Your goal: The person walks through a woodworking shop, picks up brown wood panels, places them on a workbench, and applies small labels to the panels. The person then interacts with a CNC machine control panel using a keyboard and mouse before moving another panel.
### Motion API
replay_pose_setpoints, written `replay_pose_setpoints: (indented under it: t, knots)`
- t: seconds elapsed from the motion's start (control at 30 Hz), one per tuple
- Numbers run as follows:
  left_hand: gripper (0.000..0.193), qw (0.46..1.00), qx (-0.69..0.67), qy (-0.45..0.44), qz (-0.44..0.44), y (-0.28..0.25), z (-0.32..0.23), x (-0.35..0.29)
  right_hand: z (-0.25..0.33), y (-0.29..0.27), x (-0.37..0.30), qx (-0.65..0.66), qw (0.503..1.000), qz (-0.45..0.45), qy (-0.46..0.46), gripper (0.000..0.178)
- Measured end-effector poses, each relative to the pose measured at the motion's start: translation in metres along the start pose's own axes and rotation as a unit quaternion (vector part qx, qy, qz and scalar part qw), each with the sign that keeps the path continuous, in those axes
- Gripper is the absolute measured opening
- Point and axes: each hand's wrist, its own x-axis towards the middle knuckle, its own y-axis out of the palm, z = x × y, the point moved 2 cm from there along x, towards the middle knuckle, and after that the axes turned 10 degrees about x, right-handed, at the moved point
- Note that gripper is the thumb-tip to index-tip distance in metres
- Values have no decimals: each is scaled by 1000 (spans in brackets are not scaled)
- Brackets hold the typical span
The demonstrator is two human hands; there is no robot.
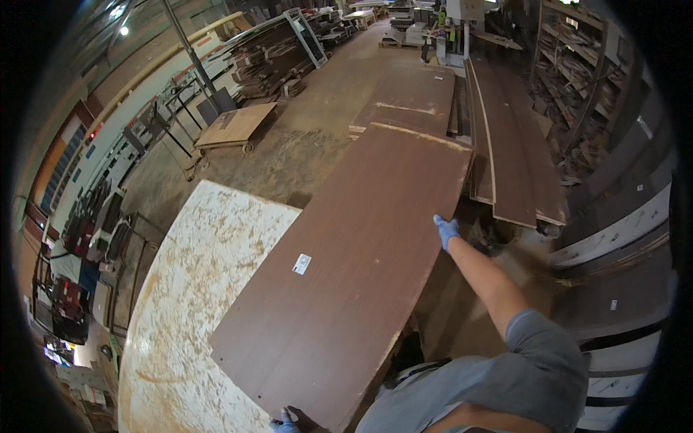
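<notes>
A long brown wood-grain panel (339,267) with a small white label lies slantwise in front of me, partly over a white, stained worktable (195,260). Its far end has a rough, pale broken edge, and small dark holes show near its close end. My right hand (447,231), in a blue glove, grips the panel's right long edge with the arm stretched out. At the bottom of the view my left hand (285,423), also blue-gloved, holds the panel's near end; only its fingers show, curled at the edge.
Further brown panels (411,94) are stacked beyond the far end, with long boards (512,144) to the right. A bucket (494,234) stands on the floor beside my right hand. A wooden-topped cart (234,126) is at the far left, and dark panels (613,281) lean at the right.
</notes>
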Motion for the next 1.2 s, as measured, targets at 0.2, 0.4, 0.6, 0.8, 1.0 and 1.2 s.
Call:
replay_pose_setpoints:
  t: [0.2,0.4,0.6,0.8,1.0,1.2]
  knots:
    - [66,998,61,-5,0,60,-128,-1,50,41,94,54,990,96,87,87]
    - [66,948,-268,-35,169,132,-248,-1,-31,48,75,228,890,279,281,73]
    - [60,918,-337,-55,201,199,-335,2,39,85,121,213,877,176,392,62]
    - [47,899,-376,-41,222,281,-467,-24,127,134,275,189,900,166,355,60]
    - [32,852,-413,-49,318,354,-652,-63,220,197,454,170,935,196,242,51]
    - [57,788,-295,6,541,470,-801,-101,259,205,591,-93,984,150,-37,76]
